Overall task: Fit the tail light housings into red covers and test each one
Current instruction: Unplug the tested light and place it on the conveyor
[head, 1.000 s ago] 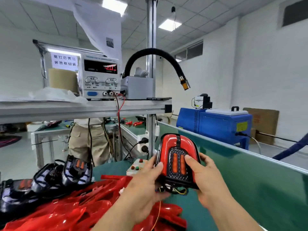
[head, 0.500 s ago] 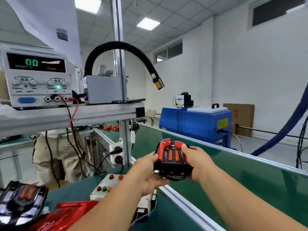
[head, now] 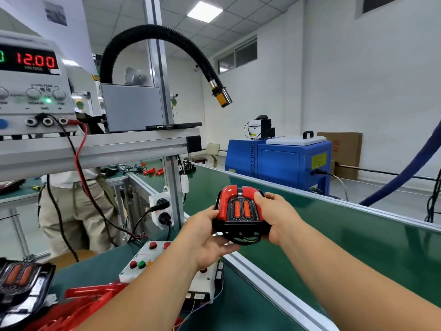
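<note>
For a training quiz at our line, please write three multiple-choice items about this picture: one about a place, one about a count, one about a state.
1. Where is the tail light?
A. On the green belt.
B. Held in the air by both hands.
C. On the upper shelf.

2. How many orange strips does its lens show?
A. One.
B. Two.
C. Four.

3. What does the power supply display show in red?
A. 12.00.
B. 00.00.
C. Nothing, it is dark.

Answers:
1 B: the left hand and the right hand grip its sides.
2 B: two strips lie side by side.
3 A: the red digits read 12.00.
</note>
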